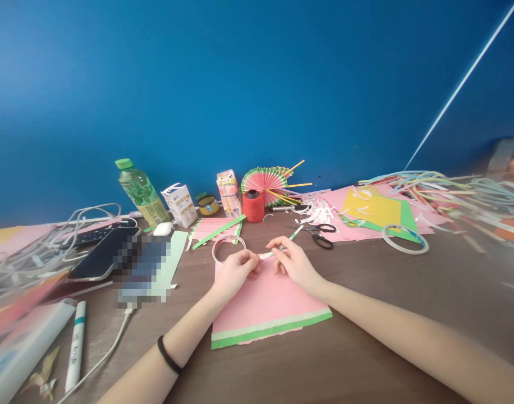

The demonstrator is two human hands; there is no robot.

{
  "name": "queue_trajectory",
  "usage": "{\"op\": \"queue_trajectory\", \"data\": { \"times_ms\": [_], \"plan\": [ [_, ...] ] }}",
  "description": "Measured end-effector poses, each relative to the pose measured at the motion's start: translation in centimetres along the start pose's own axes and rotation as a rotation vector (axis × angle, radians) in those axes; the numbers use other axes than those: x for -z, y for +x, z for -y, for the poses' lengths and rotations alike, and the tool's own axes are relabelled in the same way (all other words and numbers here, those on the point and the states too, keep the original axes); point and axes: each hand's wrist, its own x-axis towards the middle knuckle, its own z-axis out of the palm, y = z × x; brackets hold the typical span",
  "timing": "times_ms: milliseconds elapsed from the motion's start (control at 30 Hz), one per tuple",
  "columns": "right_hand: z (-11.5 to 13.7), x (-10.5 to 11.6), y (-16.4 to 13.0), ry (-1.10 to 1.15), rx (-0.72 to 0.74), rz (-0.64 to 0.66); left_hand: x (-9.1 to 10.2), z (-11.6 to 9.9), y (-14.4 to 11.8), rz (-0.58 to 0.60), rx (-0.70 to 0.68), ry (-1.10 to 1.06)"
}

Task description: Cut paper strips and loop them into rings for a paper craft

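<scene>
My left hand (235, 273) is closed, its thumb and fingertips pinching one end of a thin white strip (265, 256). The other end runs into the pinched fingers of my right hand (298, 265), and a pale green-and-white piece (297, 231) shows just beyond them. Under both hands lies a pink paper sheet (274, 303) with a pale and green band along its near edge. A roll of tape (215, 247) touches the sheet's far left corner. Whether the strip is tape or paper I cannot tell.
Behind are black scissors (323, 242), a red thread spool (253, 207), a folded watermelon fan (263, 180), and pleated pink paper (215, 227). Leftward are a green bottle (142, 193), a phone (108, 252) and a marker (76, 348). Another tape roll (386, 241) and coloured paper (368, 206) lie right.
</scene>
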Motion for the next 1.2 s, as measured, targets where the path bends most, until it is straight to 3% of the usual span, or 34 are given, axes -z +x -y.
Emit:
{"op": "queue_trajectory", "data": {
  "times_ms": [200,333,667,1200],
  "plan": [
    [0.4,-0.1,-0.3,-0.042,0.122,-0.069,-0.2,0.3,0.0,-0.069,0.006,-0.012],
    [1.0,-0.2,-0.5,-0.158,0.192,-0.018,-0.5,0.4,-0.2,-0.008,-0.068,0.011],
    [1.1,-0.2,-0.4,-0.217,0.169,0.016,-0.5,0.6,-0.3,0.003,-0.112,0.089],
    [0.5,-0.5,-0.6,-0.296,0.248,0.028,-0.5,1.0,-0.3,-0.009,-0.148,0.164]
  ]
}}
